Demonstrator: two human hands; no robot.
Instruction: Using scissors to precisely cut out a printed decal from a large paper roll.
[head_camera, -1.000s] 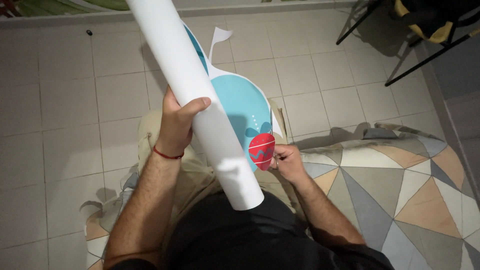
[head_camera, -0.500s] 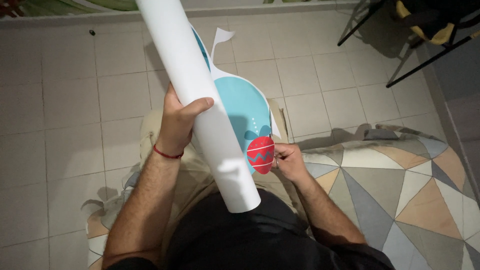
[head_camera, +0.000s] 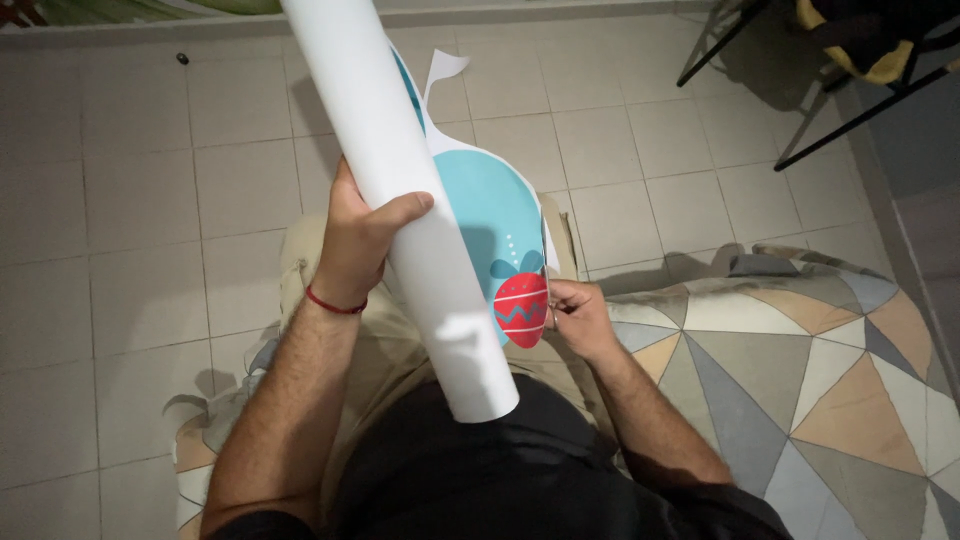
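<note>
Smooth matt paper roll (head_camera: 400, 200), glossy sticker sheet (head_camera: 495, 215), tiled floor (head_camera: 130, 200)

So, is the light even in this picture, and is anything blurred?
Head view: uneven light; the rolled white paper tube is bright, while the dark folding chair sits in dim shadow; left hand and right hand look sharp.

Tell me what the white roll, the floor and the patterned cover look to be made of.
White roll: likely paper or thin vinyl sheet, matte outside; its unrolled part shows smooth printed blue and red shapes. Floor: glazed ceramic tile by the look, pale squares with grout lines, slight sheen. Patterned cover: woven fabric, matte, wrinkled at the edges.
</note>
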